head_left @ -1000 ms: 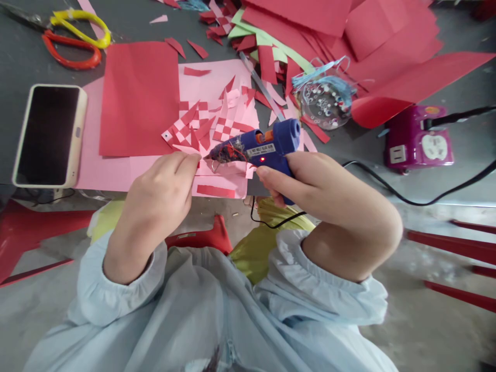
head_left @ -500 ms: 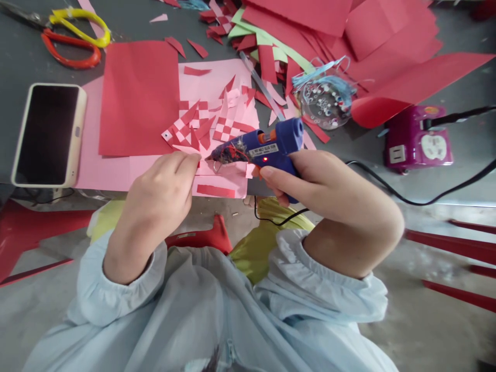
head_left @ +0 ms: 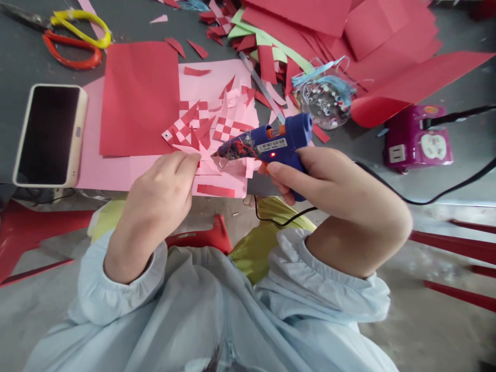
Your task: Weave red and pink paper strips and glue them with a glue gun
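Observation:
My right hand (head_left: 306, 175) is wrapped round the grip of a blue hot glue gun (head_left: 271, 144), whose red light is lit. Its dark nozzle points left, close to the fingertips of my left hand (head_left: 165, 188). Those fingers are closed on a pink paper piece (head_left: 207, 161), partly hidden beneath them, at the table's near edge. Just beyond lie red-and-pink woven paper fish (head_left: 184, 126), one with a small eye stuck on. Under them is a pink sheet (head_left: 227, 70), and a red sheet (head_left: 139, 98) overlaps it on the left.
At the left lie a phone (head_left: 48, 134) and scissors (head_left: 77, 39). A clear dish of googly eyes (head_left: 325, 106) sits right of the fish. Farther right stands a purple power socket (head_left: 418, 137) with a black cord. Red paper (head_left: 380, 31) is piled behind.
The glue gun has moved slightly right and up with my right hand, drawing its nozzle away from my left fingertips. My left hand stays in place.

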Motion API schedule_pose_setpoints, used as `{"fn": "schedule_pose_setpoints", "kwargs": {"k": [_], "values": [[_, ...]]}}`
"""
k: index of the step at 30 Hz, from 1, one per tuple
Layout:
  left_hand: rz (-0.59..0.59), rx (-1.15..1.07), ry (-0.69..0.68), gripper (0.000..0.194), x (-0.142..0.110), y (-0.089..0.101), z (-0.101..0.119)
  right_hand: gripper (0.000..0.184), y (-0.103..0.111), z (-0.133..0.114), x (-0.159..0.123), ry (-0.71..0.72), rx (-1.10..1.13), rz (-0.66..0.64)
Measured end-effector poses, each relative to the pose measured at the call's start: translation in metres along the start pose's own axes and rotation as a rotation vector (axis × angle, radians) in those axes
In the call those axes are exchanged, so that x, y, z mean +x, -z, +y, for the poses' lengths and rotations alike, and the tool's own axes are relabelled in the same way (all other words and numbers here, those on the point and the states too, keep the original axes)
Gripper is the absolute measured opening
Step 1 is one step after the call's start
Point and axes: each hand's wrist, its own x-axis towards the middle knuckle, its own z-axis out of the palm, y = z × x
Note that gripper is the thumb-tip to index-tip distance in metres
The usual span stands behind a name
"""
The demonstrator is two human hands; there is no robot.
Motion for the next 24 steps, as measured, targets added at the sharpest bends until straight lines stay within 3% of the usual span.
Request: {"fn": "schedule_pose_setpoints", "kwargs": {"k": [8,24], "values": [[0.038,0.005,-0.004,0.042,-0.0004,-0.002,0.0007,0.038,-0.0054,-0.0078,0.008,-0.007,0.014,-0.003],[-0.007,0.046,-0.004,0.042,0.0006,0.0004,0.001,0.039,0.0012,-0.0054,0.0046,-0.029,-0.006,-0.006]]}}
